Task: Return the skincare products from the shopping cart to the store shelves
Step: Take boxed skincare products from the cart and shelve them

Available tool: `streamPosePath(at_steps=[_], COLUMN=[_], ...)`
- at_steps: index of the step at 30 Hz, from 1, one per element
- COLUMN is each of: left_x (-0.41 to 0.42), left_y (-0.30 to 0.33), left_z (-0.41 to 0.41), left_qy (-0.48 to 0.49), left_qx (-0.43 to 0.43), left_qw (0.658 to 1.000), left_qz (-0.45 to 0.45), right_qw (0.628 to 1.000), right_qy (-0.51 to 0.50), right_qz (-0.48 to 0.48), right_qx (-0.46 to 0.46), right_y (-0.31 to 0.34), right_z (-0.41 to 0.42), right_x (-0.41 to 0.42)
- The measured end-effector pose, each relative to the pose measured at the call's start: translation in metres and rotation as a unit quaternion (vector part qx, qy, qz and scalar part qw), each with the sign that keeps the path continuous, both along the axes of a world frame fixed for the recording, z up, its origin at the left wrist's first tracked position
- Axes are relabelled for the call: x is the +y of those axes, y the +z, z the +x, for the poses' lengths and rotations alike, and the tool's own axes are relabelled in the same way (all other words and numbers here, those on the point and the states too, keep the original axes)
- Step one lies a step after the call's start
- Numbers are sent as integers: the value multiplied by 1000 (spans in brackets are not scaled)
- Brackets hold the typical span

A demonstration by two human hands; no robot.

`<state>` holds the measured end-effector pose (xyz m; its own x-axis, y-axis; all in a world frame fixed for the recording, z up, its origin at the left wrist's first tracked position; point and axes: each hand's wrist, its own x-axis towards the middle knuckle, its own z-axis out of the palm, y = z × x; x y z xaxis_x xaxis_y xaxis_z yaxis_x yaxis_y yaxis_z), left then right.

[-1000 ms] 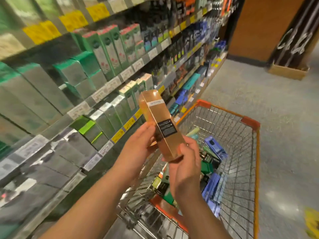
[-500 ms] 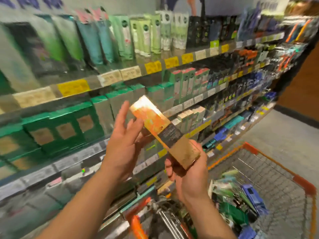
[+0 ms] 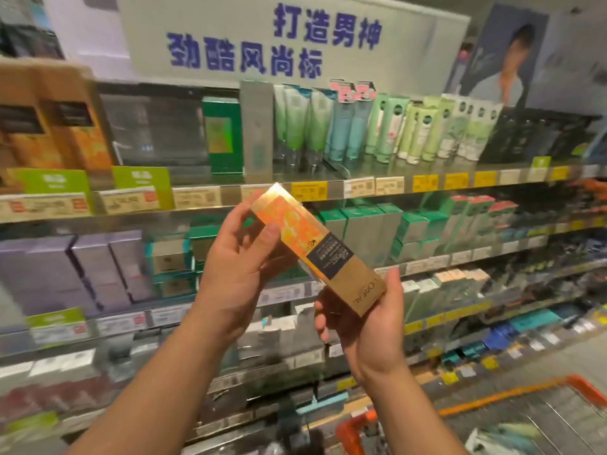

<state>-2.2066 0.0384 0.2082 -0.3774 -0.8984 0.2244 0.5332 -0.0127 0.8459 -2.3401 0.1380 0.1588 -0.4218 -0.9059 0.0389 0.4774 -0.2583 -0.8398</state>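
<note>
Two hands held one gold box [image 3: 315, 247] in front of the shelves [image 3: 361, 187], tilted, its orange end up and to the left, its gold end with printed lettering down and to the right. The left hand [image 3: 239, 274] pinched the upper part, thumb lying across the orange face and fingers behind the far edge. The right hand [image 3: 364, 320] cupped the lower end, fingers curled round the underside and thumb up along the right edge. So each grip was clamped on the box, which touched no shelf.

Behind it, along the front edge of the top shelf, ran yellow and white price tags [image 3: 308, 190]. On that shelf stood green and blue tubes [image 3: 348, 126] toward the right, a green carton [image 3: 221, 136] near the middle, and similar gold boxes [image 3: 56, 116] at the left end. Lower shelves carried purple boxes [image 3: 98, 267] at left and green-topped ones [image 3: 410, 224] at right. A white sign [image 3: 289, 41] with blue characters hung above. At the bottom right corner showed the cart [image 3: 574, 385], orange-rimmed wire, its contents blurred.
</note>
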Motion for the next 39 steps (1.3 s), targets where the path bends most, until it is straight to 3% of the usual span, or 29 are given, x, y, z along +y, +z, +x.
streamPosePath(at_steps=[19, 29, 39], left_x=[-54, -92, -140], left_y=[38, 49, 64], left_z=[175, 182, 164], left_qy=[152, 210, 204], left_qx=[93, 31, 27], left_qw=[982, 973, 969], left_qz=[60, 89, 136], right_qw=[973, 975, 931], right_qy=[70, 46, 61], right_qz=[-56, -82, -165], right_qx=[210, 203, 318], right_y=[89, 146, 215], right_z=[130, 144, 155], right_x=[-114, -190, -262])
